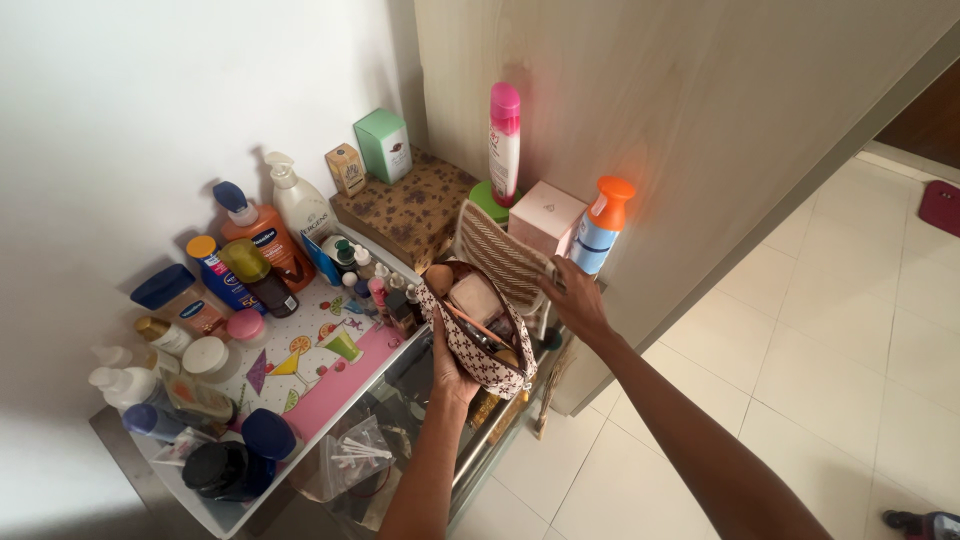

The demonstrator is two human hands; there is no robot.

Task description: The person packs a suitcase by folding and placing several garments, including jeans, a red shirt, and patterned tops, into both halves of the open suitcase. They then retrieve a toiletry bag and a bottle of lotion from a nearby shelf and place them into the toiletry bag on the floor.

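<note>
Both hands — left hand (452, 362), right hand (575, 298) — on pouch (480, 335)

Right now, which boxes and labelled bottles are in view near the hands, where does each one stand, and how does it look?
Green box: small, upright, at the back by the wall.
Tan box: smaller, left of the green one.
Flowered box: flat, brown, under both.
Pink box: pale cube, just behind the right hand.
Pink spray can: tall, white body, against the wooden panel.
Blue spray bottle: orange top, right of the pink box.
Orange pump bottle: blue label, far left.
</note>
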